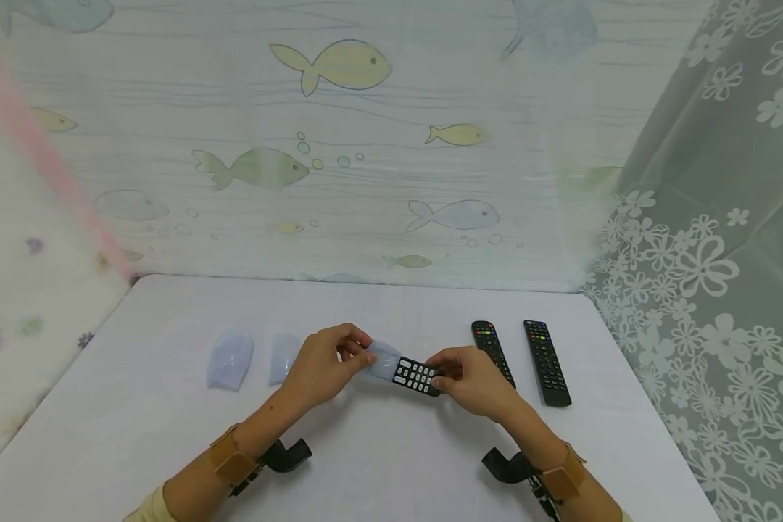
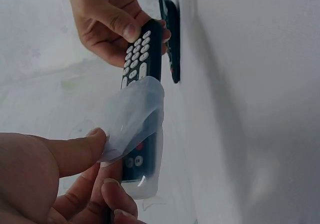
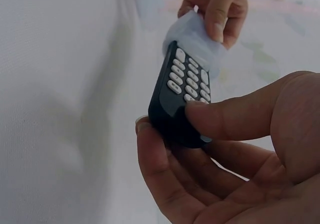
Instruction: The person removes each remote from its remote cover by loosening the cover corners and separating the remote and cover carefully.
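Observation:
A black remote control with white buttons (image 1: 417,375) is held between both hands above the white table. A translucent bluish plastic sleeve (image 2: 137,109) covers its far end, and a few buttons show through the film. My left hand (image 1: 329,359) pinches the sleeve's edge between thumb and fingers. At the bare end, my right hand (image 1: 473,380) grips the remote, its thumb on the face and its fingers curled beneath, as the right wrist view shows. The lower part of the remote inside the sleeve is partly hidden by the left fingers in the left wrist view.
Two more black remotes lie at the right, one (image 1: 492,351) partly behind the right hand and one (image 1: 548,362) farther right. On the left lie two flat bluish sleeves, one (image 1: 230,359) whole in view, another (image 1: 283,357) near the left hand. Curtains stand behind the table (image 1: 391,464).

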### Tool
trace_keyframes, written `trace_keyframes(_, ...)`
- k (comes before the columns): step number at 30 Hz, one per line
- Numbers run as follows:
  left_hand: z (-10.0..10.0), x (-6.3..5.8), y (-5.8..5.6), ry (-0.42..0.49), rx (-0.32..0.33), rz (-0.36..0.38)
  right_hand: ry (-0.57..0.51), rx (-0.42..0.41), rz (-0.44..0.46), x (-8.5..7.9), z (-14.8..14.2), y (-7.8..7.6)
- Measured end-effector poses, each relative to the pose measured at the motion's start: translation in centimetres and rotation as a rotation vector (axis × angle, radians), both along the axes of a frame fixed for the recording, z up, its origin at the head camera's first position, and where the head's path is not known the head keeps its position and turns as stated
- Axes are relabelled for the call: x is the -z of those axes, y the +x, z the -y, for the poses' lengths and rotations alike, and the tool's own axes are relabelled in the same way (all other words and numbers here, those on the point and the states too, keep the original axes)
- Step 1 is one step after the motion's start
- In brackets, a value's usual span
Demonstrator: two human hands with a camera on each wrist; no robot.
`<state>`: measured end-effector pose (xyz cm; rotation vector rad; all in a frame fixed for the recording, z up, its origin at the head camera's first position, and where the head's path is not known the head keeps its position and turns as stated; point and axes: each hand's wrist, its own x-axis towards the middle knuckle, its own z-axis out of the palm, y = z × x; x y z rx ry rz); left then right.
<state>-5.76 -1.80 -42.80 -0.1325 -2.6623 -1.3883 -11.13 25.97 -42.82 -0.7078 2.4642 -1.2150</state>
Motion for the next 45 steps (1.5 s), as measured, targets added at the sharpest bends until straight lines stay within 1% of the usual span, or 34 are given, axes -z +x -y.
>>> trace_keyframes(3,0.4,-0.2,-0.3,-0.005,-0.005,-0.01,0.004,0.017,-0.011,0.1,0.2,-0.1)
trace_keyframes(10,1.2,-0.9,-0.9,-0.021,-0.028,-0.004,0.002,0.044,-0.028,0.0,0.5,-0.3)
trace_keyframes(18,2.3,-1.3,-1.5,-0.026,-0.016,-0.004,-0.009,0.083,-0.041,0.0,1.0,-0.4)
trace_keyframes(22,2.9,-1.4,-1.6,-0.03,-0.02,0.002,-0.005,0.086,-0.047,-0.1,1.2,-0.5)
trace_keyframes(30,3.9,-1.3,-2.1,-0.027,-0.037,0.03,-0.006,0.093,-0.058,-0.1,1.3,-0.7)
trace_keyframes(36,5.2,-1.3,-2.9,-0.018,-0.051,0.019,-0.011,0.114,-0.057,-0.1,1.6,-0.7)
trace_keyframes(39,6.2,-1.5,-3.2,-0.022,-0.068,0.011,-0.007,0.113,-0.069,-0.2,1.6,-0.7)
trace_keyframes(41,7.1,-1.7,-3.4,-0.045,-0.102,-0.021,0.003,0.127,-0.088,-0.2,1.4,-0.9)
trace_keyframes(43,8.1,-1.9,-3.5,-0.063,-0.14,-0.054,0.01,0.159,-0.096,-0.1,1.1,-1.0)
trace_keyframes(45,8.9,-2.1,-3.6,-0.077,-0.164,-0.075,0.008,0.204,-0.087,0.0,0.6,-1.2)
